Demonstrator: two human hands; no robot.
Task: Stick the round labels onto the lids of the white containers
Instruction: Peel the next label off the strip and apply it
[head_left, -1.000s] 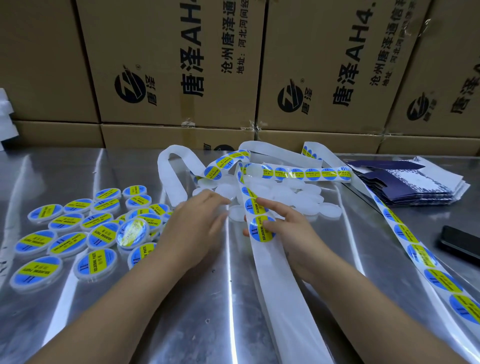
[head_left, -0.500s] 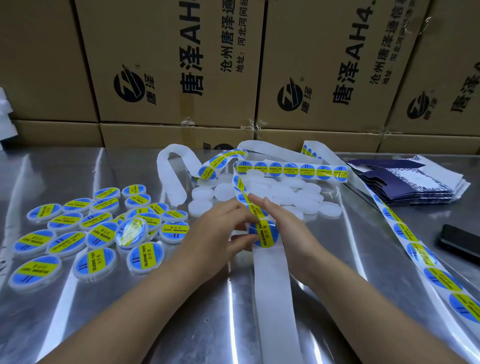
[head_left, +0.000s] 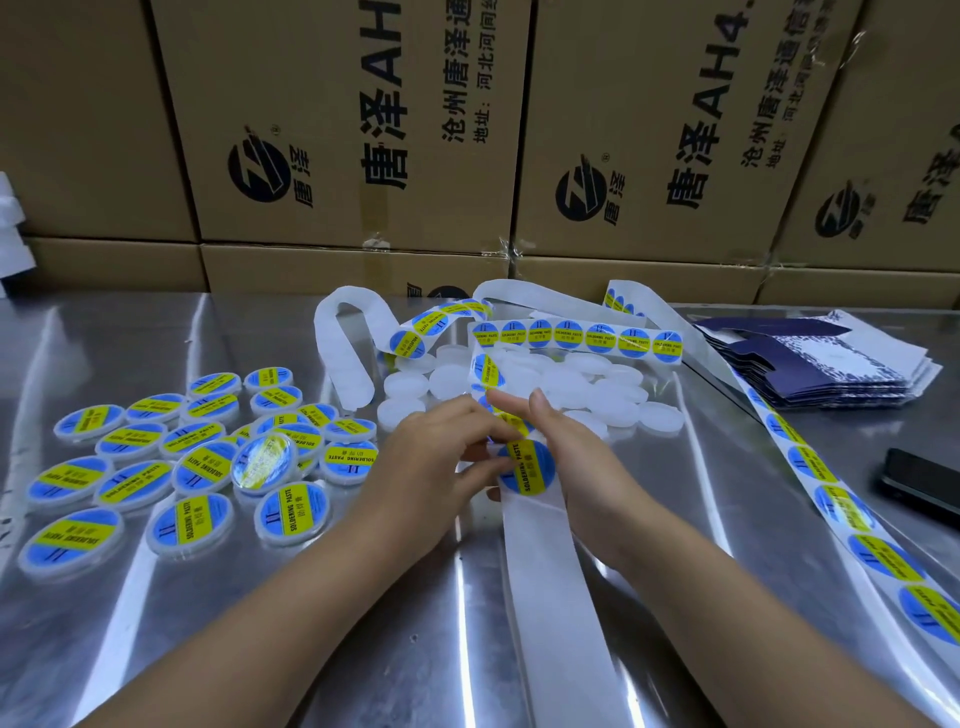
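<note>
Head view, frame centre: left hand (head_left: 436, 467) has its fingers curled, pinching a white container (head_left: 469, 456) mostly hidden under them. A round label (head_left: 527, 467), blue and yellow, sits at the end of the label strip (head_left: 545, 597), touching my left fingertips. Right hand (head_left: 582, 467) lies along the strip, fingers fairly straight; pinch or not, cannot tell. Unlabelled containers (head_left: 571, 384) are piled just above the hands and labelled containers (head_left: 197, 452) lie at left on the metal table (head_left: 260, 623)
</note>
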